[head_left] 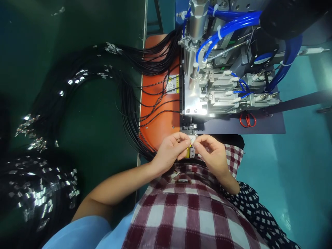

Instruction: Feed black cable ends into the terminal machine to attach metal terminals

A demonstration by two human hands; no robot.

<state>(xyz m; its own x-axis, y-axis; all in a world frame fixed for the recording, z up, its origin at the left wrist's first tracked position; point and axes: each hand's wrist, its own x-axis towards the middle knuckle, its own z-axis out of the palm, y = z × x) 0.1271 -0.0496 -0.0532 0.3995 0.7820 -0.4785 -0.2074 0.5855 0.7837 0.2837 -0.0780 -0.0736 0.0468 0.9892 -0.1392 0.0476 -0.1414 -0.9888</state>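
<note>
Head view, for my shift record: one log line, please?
left hand: pinching; right hand: pinching; contents: unclear; black cables: across orange surface

Red-handled scissors (248, 119) lie on the grey worktop (275, 126), just inside its near edge and toward its near right corner, the blades hard to make out; behind them a silver machine (197, 98) stands over the left and middle of that worktop; bundled blue tubes (240, 23) curve across its top, bound by white ties (219, 33); an orange panel (157, 133) adjoins the green worktop's (98, 114) right edge; a yellow-and-white label (177, 81) sits by the panel's right edge; to the right spreads a teal floor (298, 162).
</note>
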